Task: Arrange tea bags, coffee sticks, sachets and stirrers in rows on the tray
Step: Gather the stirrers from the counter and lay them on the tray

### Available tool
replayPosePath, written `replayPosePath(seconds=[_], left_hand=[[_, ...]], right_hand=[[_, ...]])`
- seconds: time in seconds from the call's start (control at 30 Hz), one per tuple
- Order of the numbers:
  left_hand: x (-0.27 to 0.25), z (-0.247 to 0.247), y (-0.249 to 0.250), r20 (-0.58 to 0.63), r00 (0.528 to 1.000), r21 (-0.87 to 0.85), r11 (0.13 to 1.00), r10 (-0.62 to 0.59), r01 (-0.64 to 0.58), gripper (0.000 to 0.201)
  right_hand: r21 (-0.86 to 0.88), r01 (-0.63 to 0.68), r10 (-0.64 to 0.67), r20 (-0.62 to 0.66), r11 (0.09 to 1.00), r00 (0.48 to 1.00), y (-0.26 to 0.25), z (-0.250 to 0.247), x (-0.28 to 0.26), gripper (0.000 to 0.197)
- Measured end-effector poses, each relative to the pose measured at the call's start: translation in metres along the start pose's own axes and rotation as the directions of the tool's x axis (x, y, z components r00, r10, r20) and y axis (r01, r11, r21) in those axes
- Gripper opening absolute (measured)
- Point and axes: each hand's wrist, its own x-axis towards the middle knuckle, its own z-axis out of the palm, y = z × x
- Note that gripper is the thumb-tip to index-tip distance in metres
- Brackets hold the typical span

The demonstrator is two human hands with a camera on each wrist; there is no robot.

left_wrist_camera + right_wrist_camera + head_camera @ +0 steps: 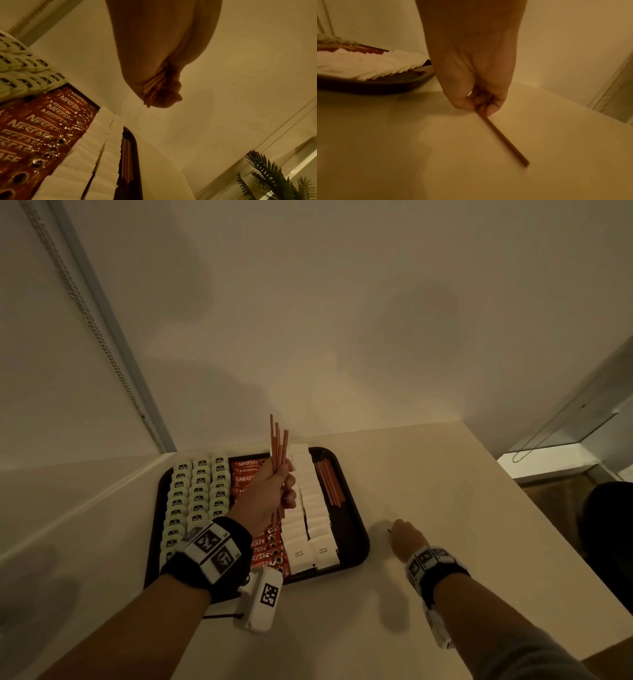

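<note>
Stirrers [279, 446] — gripped in both hands

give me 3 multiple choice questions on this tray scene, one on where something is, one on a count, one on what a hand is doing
1. Where do the stirrers already laid down lie on the tray?
A. along its right side
B. along its left side
C. across its near edge

2. How many columns of tea bags are on the tray?
A. one
B. three
C. five

3. What is the right hand doing?
A. resting flat and open on the table
B. pinching a single stirrer on the table
C. holding a sugar sachet

Answers:
1. A, the head view shows them right of the white sugar sachets.
2. B, three columns sit at the tray's left.
3. B, the right wrist view shows fingertips closed on one stick, while the left hand grips a bunch of stirrers.
</note>
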Motion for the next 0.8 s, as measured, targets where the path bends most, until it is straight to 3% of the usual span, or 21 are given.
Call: replayPosePath(seconds=[0.07,0.13,0.2,0.27,0.3,0.37,0.53,0.63,0.7,0.8], left_hand=[[0.000,-0.005,0.000,-0.014,1.000,0.002,1.000,-0.001,0.001,0.019],[0.000,-0.009,0.000,-0.023,1.000,0.018,1.000,0.004,-0.003,0.012],[-0.005,-0.010,0.002,0.001,1.000,0.027,1.000,0.000,0.000,0.010],[-0.010,-0.009,0.004,0.027,1.000,0.041,0.999,-0.010,0.009,0.014],[-0.014,-0.008,0.005,0.038,0.999,0.056,0.998,-0.013,0.011,0.017],[-0.021,-0.011,0.008,0.059,0.998,0.068,0.998,-0.018,0.014,0.023],[-0.038,-0.029,0.011,0.112,0.992,-0.042,0.997,-0.066,0.071,0.023],[-0.051,-0.040,0.011,0.147,0.985,-0.048,0.994,-0.088,0.096,0.019],[-0.058,-0.043,0.010,0.165,0.982,-0.055,0.993,-0.092,0.102,0.019],[-0.065,-0.047,0.011,0.167,0.982,-0.065,0.993,-0.086,0.098,0.017]], right_hand=[[0.078,0.076,-0.074,-0.025,0.994,0.997,-0.020,-0.028,-0.006,0.026],[0.291,0.189,-0.159,-0.126,0.938,0.979,-0.055,-0.067,-0.020,0.011],[0.627,0.316,-0.291,-0.146,0.712,0.946,-0.094,-0.104,-0.043,0.012],[0.838,0.363,-0.529,-0.106,0.408,0.842,-0.127,-0.129,-0.072,0.025],[0.853,0.394,-0.625,-0.106,0.342,0.773,-0.140,-0.137,-0.084,0.030],[0.780,0.519,-0.709,-0.141,0.350,0.691,-0.163,-0.144,-0.103,0.030],[0.443,0.781,-0.746,-0.303,0.441,0.593,-0.195,-0.131,-0.112,0.030],[0.317,0.873,-0.766,-0.427,0.371,0.481,-0.202,-0.127,-0.112,0.039],[0.288,0.896,-0.801,-0.411,0.339,0.436,-0.209,-0.129,-0.118,0.049],[0.206,0.904,-0.885,-0.210,0.376,0.416,-0.215,-0.128,-0.134,0.078]])
